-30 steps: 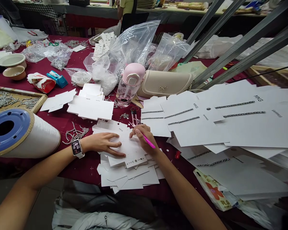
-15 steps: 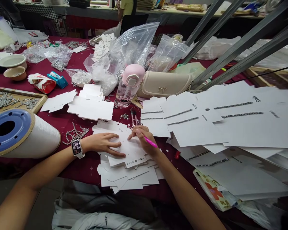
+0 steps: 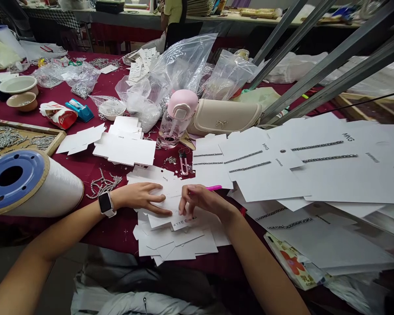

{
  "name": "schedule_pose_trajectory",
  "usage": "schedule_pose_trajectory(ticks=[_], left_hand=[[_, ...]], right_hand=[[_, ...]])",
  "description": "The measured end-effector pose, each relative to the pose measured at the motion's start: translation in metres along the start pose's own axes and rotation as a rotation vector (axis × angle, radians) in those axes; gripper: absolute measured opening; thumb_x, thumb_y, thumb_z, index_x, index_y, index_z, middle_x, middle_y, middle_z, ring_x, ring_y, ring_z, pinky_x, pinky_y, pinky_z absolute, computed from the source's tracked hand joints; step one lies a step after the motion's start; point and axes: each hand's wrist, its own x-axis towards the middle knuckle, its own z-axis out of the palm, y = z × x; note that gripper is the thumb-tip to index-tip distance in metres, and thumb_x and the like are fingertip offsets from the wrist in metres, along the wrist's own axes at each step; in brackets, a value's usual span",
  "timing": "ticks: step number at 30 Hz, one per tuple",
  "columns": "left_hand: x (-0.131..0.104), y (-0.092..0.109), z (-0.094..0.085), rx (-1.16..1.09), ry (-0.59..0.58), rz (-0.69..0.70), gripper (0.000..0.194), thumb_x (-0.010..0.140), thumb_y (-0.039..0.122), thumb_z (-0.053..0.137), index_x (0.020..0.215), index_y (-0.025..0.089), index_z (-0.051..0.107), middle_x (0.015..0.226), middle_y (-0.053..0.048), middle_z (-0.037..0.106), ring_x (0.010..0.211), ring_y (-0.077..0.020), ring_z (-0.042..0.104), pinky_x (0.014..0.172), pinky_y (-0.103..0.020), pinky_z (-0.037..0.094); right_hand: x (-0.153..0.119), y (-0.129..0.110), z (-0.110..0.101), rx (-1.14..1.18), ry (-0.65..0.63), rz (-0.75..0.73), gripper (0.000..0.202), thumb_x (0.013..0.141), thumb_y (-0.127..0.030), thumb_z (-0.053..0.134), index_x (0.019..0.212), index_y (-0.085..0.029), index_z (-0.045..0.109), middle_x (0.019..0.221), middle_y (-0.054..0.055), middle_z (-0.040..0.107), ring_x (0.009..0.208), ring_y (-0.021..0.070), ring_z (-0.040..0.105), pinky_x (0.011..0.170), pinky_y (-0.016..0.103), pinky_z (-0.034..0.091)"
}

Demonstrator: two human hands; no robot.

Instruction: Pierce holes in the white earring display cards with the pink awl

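Note:
My left hand (image 3: 144, 197) lies with fingers spread on a white printed card (image 3: 171, 187), which tops a loose stack of cards (image 3: 180, 246). Over the card's right side, my right hand (image 3: 202, 201) is curled around a pink pen-like tool (image 3: 214, 188). Its barrel sticks out behind the knuckles; the tip is hidden by the hand. Left of the card, a small heap of silver chain pieces (image 3: 104, 183) rests beside my watch wrist. A pink hair clip (image 3: 184, 162) sits just above the card.
At right, overlapping white cards (image 3: 269, 183) carry paired silver chains. A lidded bottle (image 3: 175, 120) and beige bag (image 3: 225, 117) stand behind. A large thread spool (image 3: 59, 188) and a tray of chains (image 3: 57, 142) are at left. Metal bars (image 3: 292, 57) slant in at upper right.
My right hand has shifted down and toward me across the card, and the pink tool has turned so its tip no longer shows. My left hand has stayed in place.

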Motion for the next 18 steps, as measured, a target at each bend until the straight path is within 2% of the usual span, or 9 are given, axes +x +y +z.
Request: schedule_pose_trajectory(ticks=[2, 3, 6, 8, 10, 12, 14, 15, 18], left_hand=[[0.0, 0.0, 0.0, 0.004, -0.009, 0.003, 0.05, 0.084, 0.009, 0.043, 0.123, 0.041, 0.036, 0.101, 0.001, 0.051, 0.104, -0.0169, 0.05, 0.086, -0.029, 0.045], [0.0, 0.0, 0.0, 0.007, -0.008, 0.005, 0.051, 0.084, 0.009, 0.043, 0.123, 0.041, 0.036, 0.1, 0.001, 0.051, 0.104, -0.0163, 0.05, 0.087, -0.029, 0.044], [0.0, 0.0, 0.0, 0.022, 0.01, 0.003, 0.053, 0.083, 0.007, 0.043, 0.123, 0.04, 0.036, 0.099, 0.001, 0.05, 0.103, -0.0159, 0.05, 0.088, -0.029, 0.044], [0.0, 0.0, 0.0, 0.032, 0.012, -0.007, 0.054, 0.083, 0.006, 0.043, 0.124, 0.04, 0.035, 0.1, 0.001, 0.05, 0.103, -0.0158, 0.05, 0.087, -0.028, 0.044], [0.0, 0.0, 0.0, 0.03, 0.01, -0.006, 0.053, 0.083, 0.007, 0.043, 0.123, 0.041, 0.035, 0.099, 0.001, 0.05, 0.103, -0.0154, 0.05, 0.088, -0.028, 0.044], [0.0, 0.001, 0.001, 0.018, 0.012, 0.003, 0.051, 0.083, 0.008, 0.043, 0.123, 0.04, 0.037, 0.098, 0.001, 0.05, 0.103, -0.0161, 0.05, 0.088, -0.029, 0.044], [0.0, 0.001, 0.002, 0.007, 0.018, 0.01, 0.05, 0.083, 0.009, 0.044, 0.122, 0.039, 0.038, 0.098, 0.0, 0.051, 0.103, -0.0172, 0.051, 0.088, -0.03, 0.044], [0.0, 0.001, 0.002, 0.004, 0.018, 0.007, 0.049, 0.083, 0.009, 0.044, 0.122, 0.039, 0.038, 0.098, 0.0, 0.051, 0.103, -0.0174, 0.051, 0.087, -0.03, 0.044], [0.001, 0.0, 0.001, -0.008, -0.001, -0.003, 0.052, 0.083, 0.006, 0.042, 0.123, 0.039, 0.037, 0.099, 0.0, 0.051, 0.104, -0.0164, 0.05, 0.089, -0.029, 0.043]], right_hand=[[-0.002, -0.001, -0.001, -0.022, -0.128, 0.075, 0.033, 0.084, -0.043, 0.035, 0.066, -0.017, 0.044, 0.075, 0.01, 0.067, 0.07, 0.0186, 0.063, 0.064, 0.036, 0.048], [-0.002, 0.0, -0.002, -0.049, -0.124, 0.046, 0.032, 0.085, -0.042, 0.036, 0.067, -0.017, 0.045, 0.078, 0.01, 0.067, 0.077, 0.0189, 0.062, 0.073, 0.038, 0.046], [0.001, 0.003, -0.008, -0.122, 0.197, -0.252, 0.028, 0.085, -0.04, 0.037, 0.069, -0.019, 0.046, 0.08, 0.006, 0.067, 0.102, 0.0174, 0.054, 0.095, 0.039, 0.032], [0.002, 0.005, -0.011, -0.083, 0.353, -0.425, 0.027, 0.086, -0.038, 0.036, 0.067, -0.02, 0.044, 0.076, 0.003, 0.068, 0.103, 0.0161, 0.053, 0.098, 0.039, 0.028], [0.0, 0.004, -0.011, -0.007, 0.224, -0.383, 0.028, 0.086, -0.038, 0.036, 0.065, -0.02, 0.043, 0.071, 0.003, 0.067, 0.092, 0.0177, 0.058, 0.093, 0.041, 0.035], [-0.002, 0.002, -0.008, -0.008, -0.06, -0.195, 0.029, 0.085, -0.039, 0.037, 0.064, -0.019, 0.044, 0.071, 0.005, 0.067, 0.083, 0.0197, 0.061, 0.085, 0.043, 0.041], [-0.002, 0.001, -0.004, -0.096, -0.196, -0.062, 0.029, 0.085, -0.038, 0.038, 0.065, -0.018, 0.045, 0.075, 0.008, 0.067, 0.084, 0.0201, 0.06, 0.085, 0.043, 0.04], [-0.001, 0.001, -0.002, -0.153, -0.152, -0.061, 0.028, 0.085, -0.037, 0.038, 0.066, -0.018, 0.046, 0.078, 0.008, 0.067, 0.088, 0.0195, 0.059, 0.088, 0.042, 0.038], [0.003, 0.004, -0.002, -0.239, 0.229, -0.247, 0.026, 0.085, -0.035, 0.037, 0.066, -0.019, 0.045, 0.08, 0.005, 0.066, 0.097, 0.0173, 0.054, 0.096, 0.04, 0.03]])
